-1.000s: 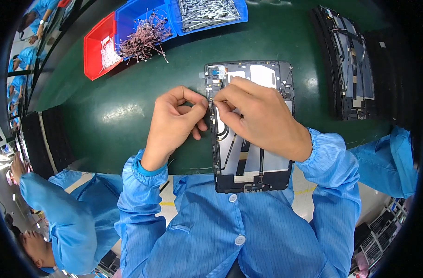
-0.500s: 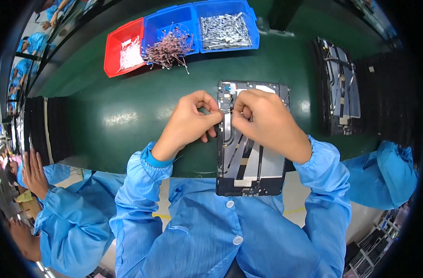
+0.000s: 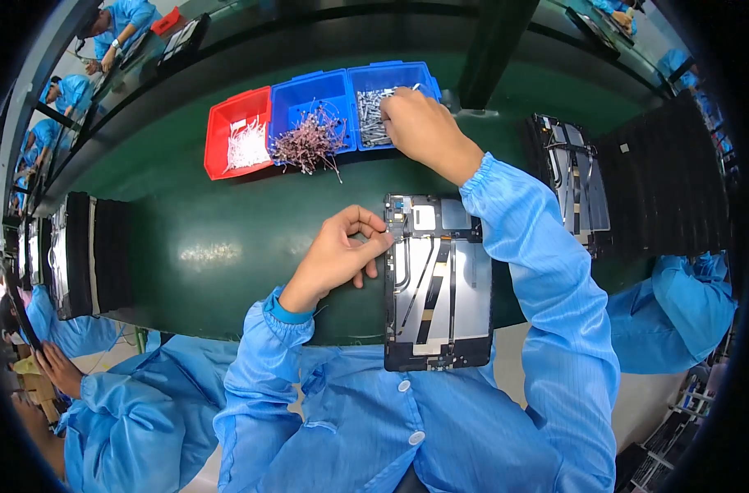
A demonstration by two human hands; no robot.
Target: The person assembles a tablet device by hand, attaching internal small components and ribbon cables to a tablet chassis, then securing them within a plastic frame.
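An opened tablet (image 3: 470, 287) lies upright before me, showing a silver panel, dark flat cables and a black frame. My left hand (image 3: 335, 256) is closed at its upper left edge, thumb and index finger together; whatever lies between the fingertips is too small to make out. My right hand (image 3: 428, 127) reaches over the right blue bin (image 3: 434, 82), which holds many small silver-grey parts. Its fingers are curled down among those parts, with the tips hidden. The right sleeve covers part of the tablet's upper right edge.
Beside that bin stand a middle blue bin (image 3: 291, 89) with thin pinkish wired parts and a red bin (image 3: 216, 148) with small white pieces. More opened tablets (image 3: 573, 177) and black stacked sheets (image 3: 662, 181) are at right. Another black stack (image 3: 103, 255) stands at left, near a co-worker's sleeve (image 3: 136, 411).
My right hand has left the tablet's top and moved up and away to the right blue bin. My left hand stays at the tablet's edge. The whole view has shifted, with the bins now lower.
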